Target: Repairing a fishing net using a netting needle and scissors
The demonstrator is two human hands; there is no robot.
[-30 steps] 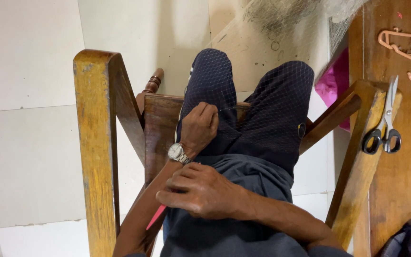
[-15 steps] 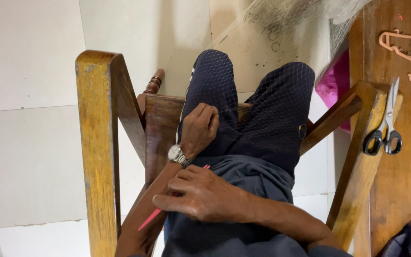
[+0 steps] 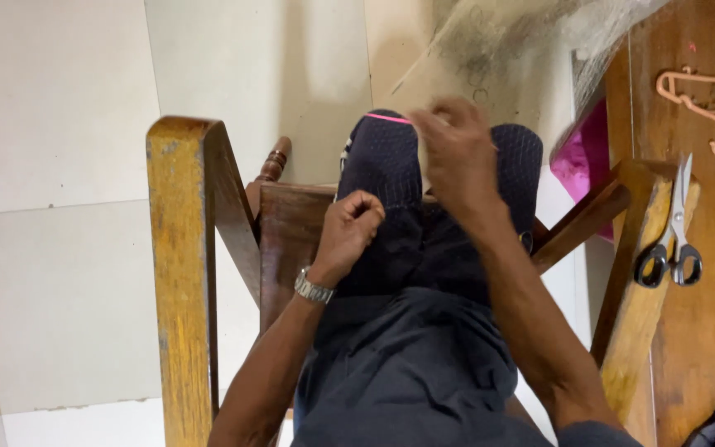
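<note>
Raised from the lap, right hand pinches a pink marker; left hand fisted on dark trousers.

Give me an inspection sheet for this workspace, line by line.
Surface: wooden chair with armrests; dark dotted cloth lies over the person's lap.
Job's things: thin pink stick, kind unclear, against the cloth's top edge beside the right hand.
Clutter: black-handled steel scissors and a pale plastic hanger on the wooden table; pink fabric below its edge.
Grippers: left hand, wearing a metal wristwatch, pinches the cloth; right hand raised and blurred, grip unclear.
Cables: nothing seen.
Surroundings: pale tiled floor.
</note>
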